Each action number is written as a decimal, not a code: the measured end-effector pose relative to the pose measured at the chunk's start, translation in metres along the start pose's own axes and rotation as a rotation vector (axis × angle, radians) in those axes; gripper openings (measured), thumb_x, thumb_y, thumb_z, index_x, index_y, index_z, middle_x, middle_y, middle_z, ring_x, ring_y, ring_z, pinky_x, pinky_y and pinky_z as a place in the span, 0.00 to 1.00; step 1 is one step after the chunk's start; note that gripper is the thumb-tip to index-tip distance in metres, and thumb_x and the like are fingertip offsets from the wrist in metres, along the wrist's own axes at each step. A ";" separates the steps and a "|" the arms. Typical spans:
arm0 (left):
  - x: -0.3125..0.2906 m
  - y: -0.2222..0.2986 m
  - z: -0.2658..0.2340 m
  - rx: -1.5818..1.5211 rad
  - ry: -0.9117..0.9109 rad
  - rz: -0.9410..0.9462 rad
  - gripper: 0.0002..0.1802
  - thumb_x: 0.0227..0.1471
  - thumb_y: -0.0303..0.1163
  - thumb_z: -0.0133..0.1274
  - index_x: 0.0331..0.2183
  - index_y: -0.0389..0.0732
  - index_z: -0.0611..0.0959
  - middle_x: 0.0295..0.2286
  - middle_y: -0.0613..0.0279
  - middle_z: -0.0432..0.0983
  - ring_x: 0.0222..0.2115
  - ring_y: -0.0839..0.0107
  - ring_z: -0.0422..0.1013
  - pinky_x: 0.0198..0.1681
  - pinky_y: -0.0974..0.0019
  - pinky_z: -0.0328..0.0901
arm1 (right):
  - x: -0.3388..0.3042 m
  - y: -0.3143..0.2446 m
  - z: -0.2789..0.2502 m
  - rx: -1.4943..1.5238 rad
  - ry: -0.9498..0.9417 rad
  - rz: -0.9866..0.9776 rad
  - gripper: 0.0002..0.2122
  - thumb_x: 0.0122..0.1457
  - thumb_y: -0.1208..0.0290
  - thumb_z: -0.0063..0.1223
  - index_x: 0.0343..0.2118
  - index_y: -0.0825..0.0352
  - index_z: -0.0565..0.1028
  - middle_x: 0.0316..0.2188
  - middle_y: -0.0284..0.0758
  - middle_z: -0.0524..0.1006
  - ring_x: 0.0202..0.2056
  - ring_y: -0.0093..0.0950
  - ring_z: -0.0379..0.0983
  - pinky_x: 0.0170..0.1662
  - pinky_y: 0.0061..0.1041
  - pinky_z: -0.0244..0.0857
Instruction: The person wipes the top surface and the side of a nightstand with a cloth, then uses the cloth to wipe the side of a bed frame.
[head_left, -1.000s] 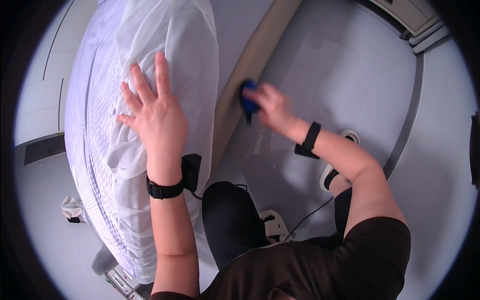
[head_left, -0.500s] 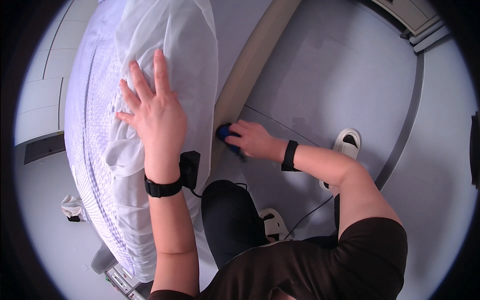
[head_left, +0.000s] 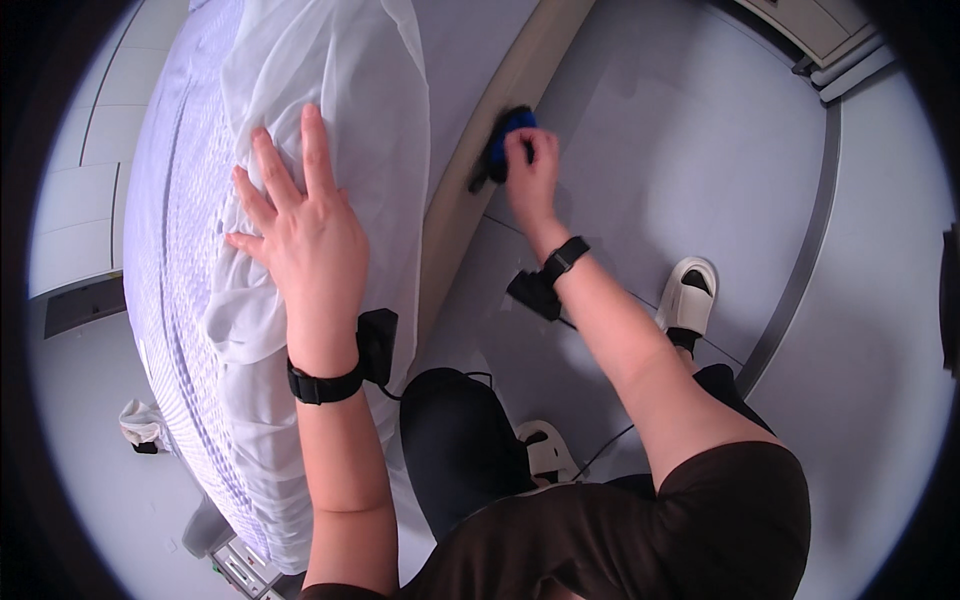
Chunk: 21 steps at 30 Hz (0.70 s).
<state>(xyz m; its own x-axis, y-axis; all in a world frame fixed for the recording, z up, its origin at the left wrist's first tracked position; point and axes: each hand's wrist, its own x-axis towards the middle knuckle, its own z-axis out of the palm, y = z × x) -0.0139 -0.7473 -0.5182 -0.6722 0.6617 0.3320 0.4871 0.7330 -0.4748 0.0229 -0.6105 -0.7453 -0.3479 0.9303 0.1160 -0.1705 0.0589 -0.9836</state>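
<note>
On the left, my left hand lies with spread fingers on bunched sheer white fabric, which hangs along the edge of a bed with a pale lilac textured cover. My right hand is closed on a small blue-and-black thing, soft-looking and blurred, whose exact kind I cannot make out. That thing is against the beige bed side rail, with a dark end pointing back toward me. My fingers partly hide its blue part.
Grey floor extends right of the bed, crossed by a dark strip. A cabinet stands at the far right. My knee is close to the bed, and a thin cable runs near my shoes.
My right hand has moved away from me along the side rail, carrying the blue-and-black thing. My left hand stays spread on the white fabric, almost unmoved.
</note>
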 end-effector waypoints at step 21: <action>-0.010 -0.030 -0.003 -0.345 0.058 0.149 0.38 0.46 0.21 0.43 0.60 0.55 0.60 0.61 0.49 0.48 0.59 0.34 0.44 0.44 0.13 0.40 | -0.048 -0.015 0.002 -0.622 -0.408 0.088 0.19 0.49 0.76 0.49 0.47 0.72 0.66 0.37 0.58 0.73 0.42 0.54 0.68 0.45 0.44 0.65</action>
<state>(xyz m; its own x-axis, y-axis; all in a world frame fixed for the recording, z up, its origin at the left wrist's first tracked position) -0.0207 -0.7755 -0.5047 -0.5524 0.7655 0.3300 0.7428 0.6317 -0.2219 0.0407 -0.6566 -0.7361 -0.6714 0.7398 -0.0435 0.3844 0.2975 -0.8739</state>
